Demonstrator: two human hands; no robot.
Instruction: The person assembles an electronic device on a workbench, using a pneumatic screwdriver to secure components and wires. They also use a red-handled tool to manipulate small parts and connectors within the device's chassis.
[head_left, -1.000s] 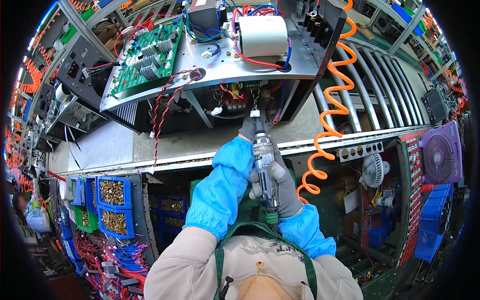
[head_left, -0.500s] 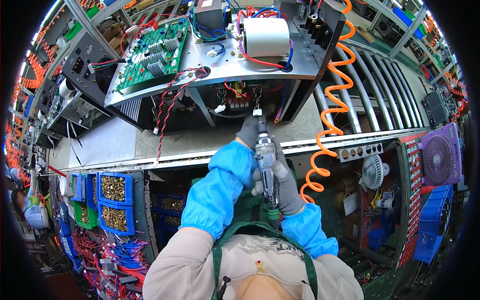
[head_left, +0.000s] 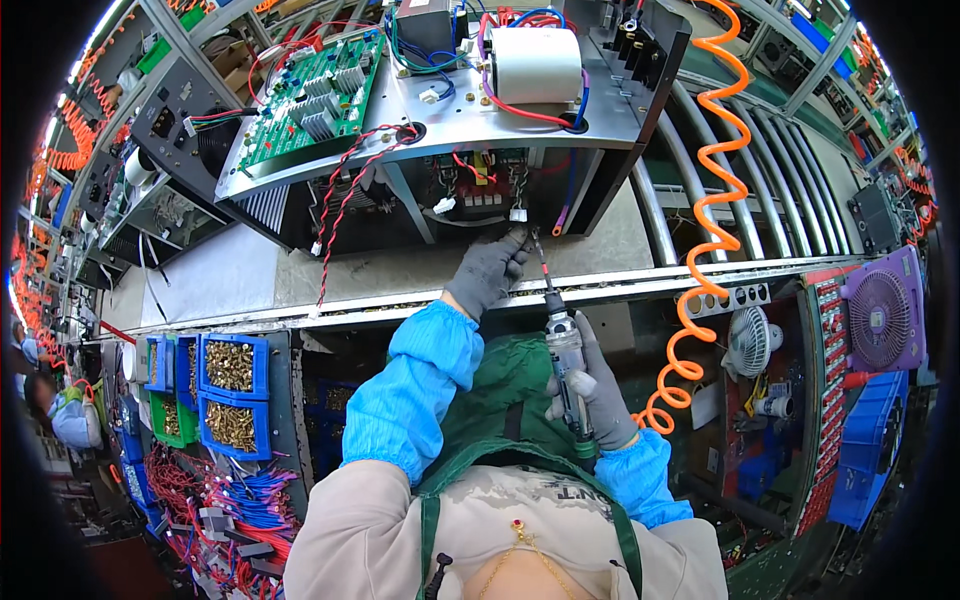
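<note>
Right hand [head_left: 598, 385] grips grey pneumatic screwdriver [head_left: 565, 350]; keep bit square at 12 o'clock, w/ curled grey-gloved left hand [head_left: 487, 270] steadying tip.

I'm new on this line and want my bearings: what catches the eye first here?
The open metal chassis at the top, carrying a green circuit board and a white coil. Below it, the right hand holds a powered screwdriver pointing up at the chassis's lower edge, beside an orange coiled hose.
</note>
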